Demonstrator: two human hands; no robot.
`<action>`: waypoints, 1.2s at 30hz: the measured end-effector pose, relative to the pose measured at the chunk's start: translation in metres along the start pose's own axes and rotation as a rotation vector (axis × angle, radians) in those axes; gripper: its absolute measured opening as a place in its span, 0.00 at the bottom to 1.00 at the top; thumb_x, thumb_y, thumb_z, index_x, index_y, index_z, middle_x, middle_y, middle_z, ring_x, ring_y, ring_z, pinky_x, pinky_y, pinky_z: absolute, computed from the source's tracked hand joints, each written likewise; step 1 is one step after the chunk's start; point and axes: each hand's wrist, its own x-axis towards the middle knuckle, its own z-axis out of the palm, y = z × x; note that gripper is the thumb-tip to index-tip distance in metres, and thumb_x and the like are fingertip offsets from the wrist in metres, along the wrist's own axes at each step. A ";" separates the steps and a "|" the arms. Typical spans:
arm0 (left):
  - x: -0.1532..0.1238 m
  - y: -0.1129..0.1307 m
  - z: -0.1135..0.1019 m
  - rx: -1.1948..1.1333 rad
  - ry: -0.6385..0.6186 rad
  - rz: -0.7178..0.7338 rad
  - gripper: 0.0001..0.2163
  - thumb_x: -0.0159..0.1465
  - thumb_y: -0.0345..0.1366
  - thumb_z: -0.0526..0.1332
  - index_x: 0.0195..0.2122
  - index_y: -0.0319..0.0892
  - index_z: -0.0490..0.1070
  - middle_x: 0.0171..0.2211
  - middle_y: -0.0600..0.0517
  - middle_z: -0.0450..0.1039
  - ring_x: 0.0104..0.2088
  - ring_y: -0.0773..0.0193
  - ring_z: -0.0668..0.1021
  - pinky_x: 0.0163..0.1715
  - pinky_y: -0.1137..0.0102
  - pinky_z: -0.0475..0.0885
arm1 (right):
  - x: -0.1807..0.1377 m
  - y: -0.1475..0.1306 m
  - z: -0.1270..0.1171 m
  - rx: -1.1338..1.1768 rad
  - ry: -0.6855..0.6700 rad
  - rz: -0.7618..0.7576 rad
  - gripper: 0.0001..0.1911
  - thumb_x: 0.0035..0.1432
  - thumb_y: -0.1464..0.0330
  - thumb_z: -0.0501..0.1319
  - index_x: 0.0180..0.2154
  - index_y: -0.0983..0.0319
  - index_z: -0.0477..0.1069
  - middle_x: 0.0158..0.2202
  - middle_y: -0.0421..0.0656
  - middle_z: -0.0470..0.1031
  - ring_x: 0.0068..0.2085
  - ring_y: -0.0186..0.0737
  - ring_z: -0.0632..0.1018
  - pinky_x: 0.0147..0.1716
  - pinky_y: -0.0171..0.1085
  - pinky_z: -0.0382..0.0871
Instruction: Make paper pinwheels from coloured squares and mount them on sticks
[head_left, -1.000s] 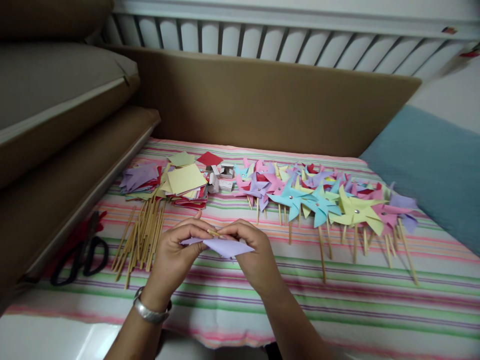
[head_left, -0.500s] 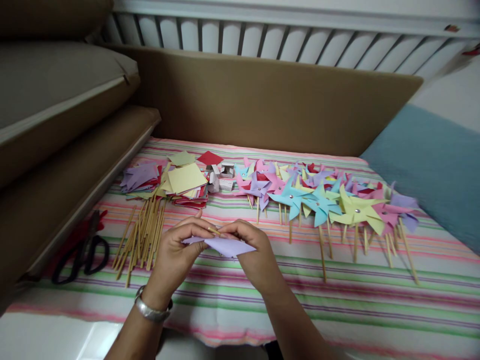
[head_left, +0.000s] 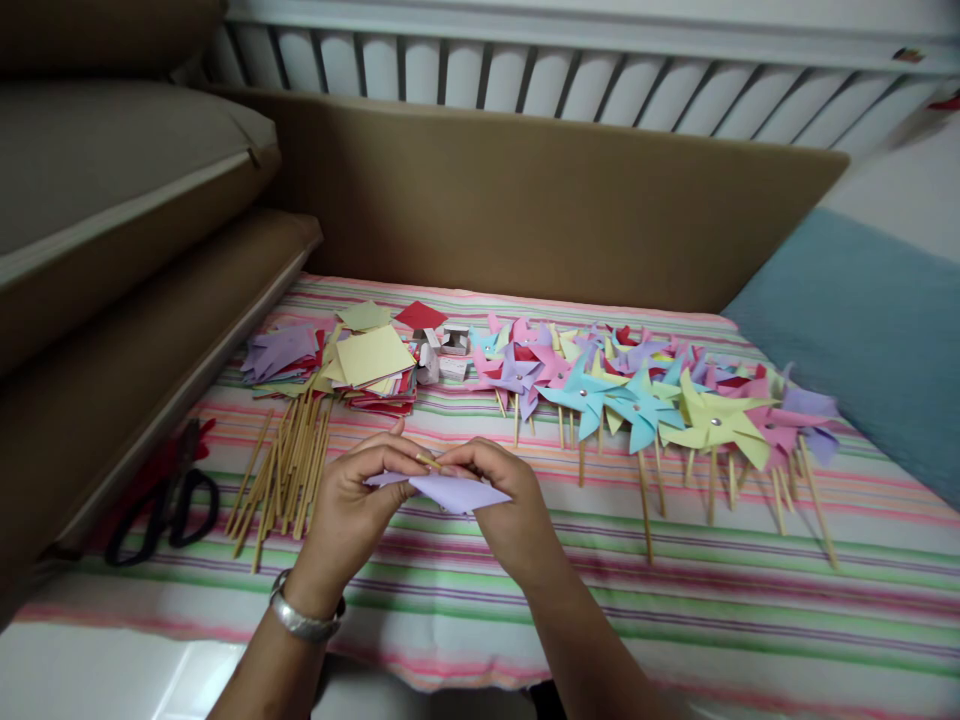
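My left hand [head_left: 356, 510] and my right hand [head_left: 506, 505] meet over the striped cloth [head_left: 675, 600], both pinching a folded lilac paper pinwheel [head_left: 457, 493]. A short wooden stick tip [head_left: 429, 462] pokes out between my fingertips at the paper's centre. A silver bracelet [head_left: 300, 622] sits on my left wrist. To the left of my left hand lies a bundle of wooden sticks [head_left: 289, 465].
Several finished pinwheels [head_left: 645, 400] in blue, yellow, pink and purple lie in a row at the right. Stacks of cut paper squares [head_left: 352, 365] and small white boxes [head_left: 442, 355] sit behind. Black-handled scissors [head_left: 169, 500] lie at the left edge beside brown cushions [head_left: 112, 300].
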 end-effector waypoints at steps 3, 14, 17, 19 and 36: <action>0.000 0.000 0.000 0.019 0.005 -0.002 0.01 0.54 0.33 0.65 0.26 0.44 0.76 0.30 0.50 0.77 0.35 0.60 0.77 0.52 0.55 0.63 | 0.000 0.001 0.000 -0.019 -0.007 -0.008 0.06 0.52 0.73 0.59 0.29 0.59 0.75 0.31 0.41 0.75 0.33 0.37 0.75 0.31 0.34 0.67; 0.000 0.002 -0.001 0.011 0.008 0.017 0.02 0.54 0.32 0.64 0.26 0.45 0.76 0.29 0.51 0.76 0.33 0.61 0.77 0.55 0.55 0.60 | 0.000 0.003 0.002 -0.012 -0.012 -0.008 0.06 0.53 0.72 0.59 0.29 0.59 0.74 0.30 0.41 0.75 0.32 0.37 0.74 0.31 0.34 0.67; -0.001 0.001 -0.002 0.014 0.003 0.019 0.02 0.54 0.31 0.64 0.26 0.45 0.76 0.29 0.52 0.76 0.33 0.61 0.77 0.55 0.55 0.59 | 0.000 0.002 0.002 -0.013 -0.006 -0.019 0.06 0.52 0.72 0.59 0.29 0.60 0.74 0.29 0.41 0.74 0.32 0.37 0.74 0.31 0.35 0.66; -0.001 0.000 -0.002 0.011 -0.001 0.024 0.03 0.54 0.30 0.64 0.26 0.45 0.76 0.29 0.52 0.76 0.33 0.62 0.77 0.55 0.55 0.60 | 0.000 0.002 0.003 -0.008 -0.006 -0.018 0.06 0.52 0.72 0.59 0.29 0.60 0.74 0.29 0.40 0.74 0.32 0.37 0.74 0.32 0.35 0.66; -0.002 0.000 -0.004 0.008 -0.008 0.037 0.06 0.55 0.26 0.63 0.27 0.45 0.76 0.29 0.54 0.75 0.33 0.64 0.77 0.56 0.58 0.58 | -0.001 0.004 0.005 0.016 -0.019 0.009 0.06 0.51 0.73 0.59 0.29 0.61 0.75 0.29 0.41 0.75 0.32 0.37 0.75 0.32 0.35 0.66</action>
